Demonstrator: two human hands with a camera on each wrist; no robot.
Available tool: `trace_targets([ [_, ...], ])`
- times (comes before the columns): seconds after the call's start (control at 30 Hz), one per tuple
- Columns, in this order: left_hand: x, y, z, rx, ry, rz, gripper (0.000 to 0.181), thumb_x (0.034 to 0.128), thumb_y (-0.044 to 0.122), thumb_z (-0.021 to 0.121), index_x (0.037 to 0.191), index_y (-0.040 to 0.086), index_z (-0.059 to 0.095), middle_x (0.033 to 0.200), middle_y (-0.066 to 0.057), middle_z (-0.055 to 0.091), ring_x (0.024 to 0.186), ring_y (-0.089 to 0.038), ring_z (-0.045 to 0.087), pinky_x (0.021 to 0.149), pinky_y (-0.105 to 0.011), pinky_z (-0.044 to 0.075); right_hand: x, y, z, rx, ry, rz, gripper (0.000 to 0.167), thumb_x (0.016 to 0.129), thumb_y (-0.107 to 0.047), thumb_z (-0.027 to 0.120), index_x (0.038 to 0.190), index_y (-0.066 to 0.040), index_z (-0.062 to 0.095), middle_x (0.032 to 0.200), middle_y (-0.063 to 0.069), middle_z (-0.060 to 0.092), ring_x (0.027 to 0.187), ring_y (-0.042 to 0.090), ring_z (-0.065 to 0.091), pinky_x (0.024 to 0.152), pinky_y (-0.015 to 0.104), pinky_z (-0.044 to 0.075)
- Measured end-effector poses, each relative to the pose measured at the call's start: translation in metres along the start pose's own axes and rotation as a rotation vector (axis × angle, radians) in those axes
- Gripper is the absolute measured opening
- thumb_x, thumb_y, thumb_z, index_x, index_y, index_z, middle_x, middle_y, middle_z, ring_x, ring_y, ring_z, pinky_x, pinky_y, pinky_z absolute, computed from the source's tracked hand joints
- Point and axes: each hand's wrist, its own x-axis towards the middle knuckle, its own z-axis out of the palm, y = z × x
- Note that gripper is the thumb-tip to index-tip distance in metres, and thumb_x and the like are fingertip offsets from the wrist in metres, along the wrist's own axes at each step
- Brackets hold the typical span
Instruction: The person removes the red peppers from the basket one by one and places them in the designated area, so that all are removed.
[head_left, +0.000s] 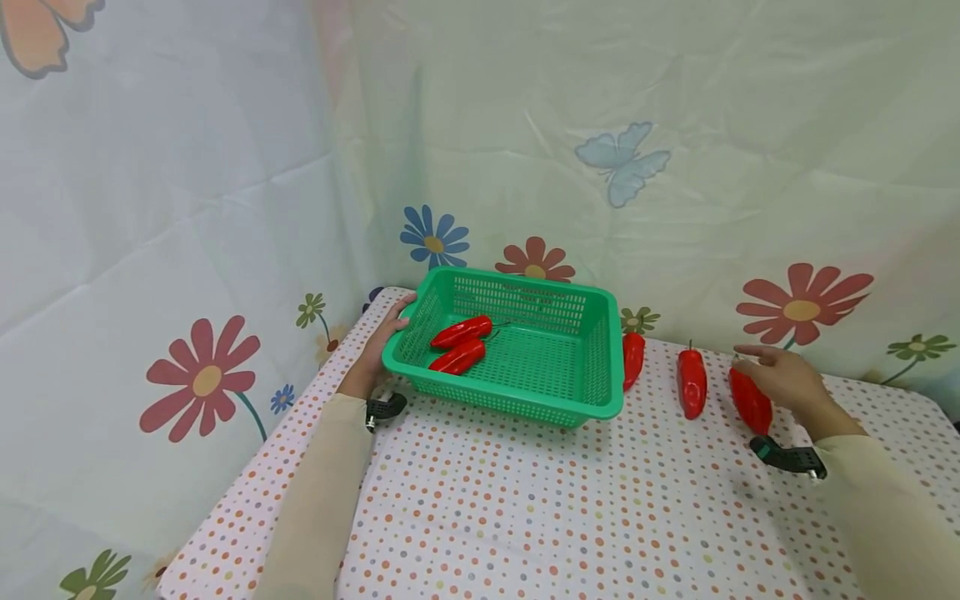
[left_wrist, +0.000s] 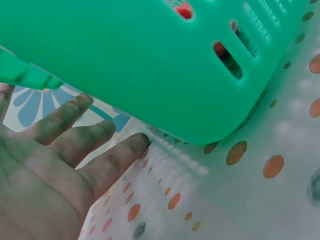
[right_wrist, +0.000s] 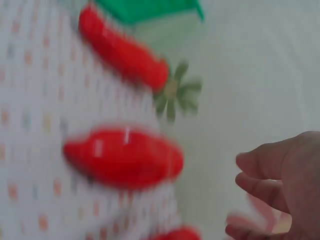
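A green plastic basket (head_left: 510, 398) stands on the table with two red peppers (head_left: 461, 332) inside, near its left end. My left hand (head_left: 381, 340) is at the basket's left side, its fingertips by the rim. In the left wrist view the fingers of that hand (left_wrist: 75, 145) are extended beside the green wall. Over at the right, my right hand (head_left: 786, 385) hovers by a red pepper (head_left: 750, 404), partly covering it in the head view. The right wrist view shows that hand (right_wrist: 285, 185) with fingers apart and nothing between them.
Another red pepper (head_left: 692, 385) lies left of the right hand, and one more (head_left: 633, 360) lies against the basket's right side. The table has a dotted cloth (head_left: 487, 508). Flowered curtains (head_left: 480, 150) hang close behind and at the left.
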Motion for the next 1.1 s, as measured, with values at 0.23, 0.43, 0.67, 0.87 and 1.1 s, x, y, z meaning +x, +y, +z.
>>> trace_targets([
  [0.23,-0.004,0.006,0.0,-0.008,-0.018,0.0,0.057,0.1034,0.021,0.032,0.158,0.02,0.016,0.164,-0.009,0.01,0.146,-0.037,0.021,0.114,-0.056,0.026,-0.018,-0.099,0.018,0.058,0.004,-0.253,0.058,0.102,-0.043,0.044,0.144,-0.003,0.045,0.139,0.031,0.047,0.122,0.05,0.046,0.092,0.062,0.047],
  [0.43,-0.002,0.003,0.0,-0.014,0.003,0.001,0.058,0.103,0.022,0.032,0.158,0.023,0.016,0.164,-0.008,0.01,0.146,-0.037,0.021,0.115,-0.057,0.024,-0.026,-0.166,0.032,0.191,-0.01,-0.371,0.051,0.101,-0.044,0.049,0.138,-0.009,0.055,0.135,0.02,0.056,0.121,0.038,0.052,0.096,0.053,0.048],
  [0.67,0.005,-0.004,0.002,0.001,0.003,0.009,0.056,0.1036,0.025,0.032,0.158,0.026,0.017,0.164,-0.009,0.012,0.146,-0.038,0.022,0.115,-0.057,0.025,-0.016,-0.214,0.041,0.68,-0.026,-0.375,0.034,0.098,-0.038,0.058,0.123,-0.014,0.062,0.113,-0.006,0.063,0.098,0.011,0.054,0.078,0.024,0.051],
  [0.87,0.004,-0.004,-0.002,0.013,0.025,0.006,0.057,0.1028,0.026,0.032,0.158,0.027,0.018,0.163,-0.007,0.013,0.145,-0.037,0.022,0.115,-0.057,0.025,0.001,-0.252,0.072,0.816,-0.195,-0.372,0.036,0.098,-0.024,0.06,0.132,-0.015,0.056,0.119,-0.007,0.056,0.106,0.016,0.053,0.084,0.03,0.048],
  [1.1,0.002,-0.004,-0.003,-0.01,0.018,-0.002,0.057,0.1034,0.025,0.031,0.158,0.025,0.016,0.164,-0.008,0.011,0.146,-0.039,0.02,0.115,-0.059,0.024,0.009,-0.29,0.133,0.821,-0.363,-0.273,0.045,0.096,-0.017,0.063,0.139,-0.014,0.054,0.136,0.012,0.055,0.114,0.03,0.054,0.076,0.03,0.048],
])
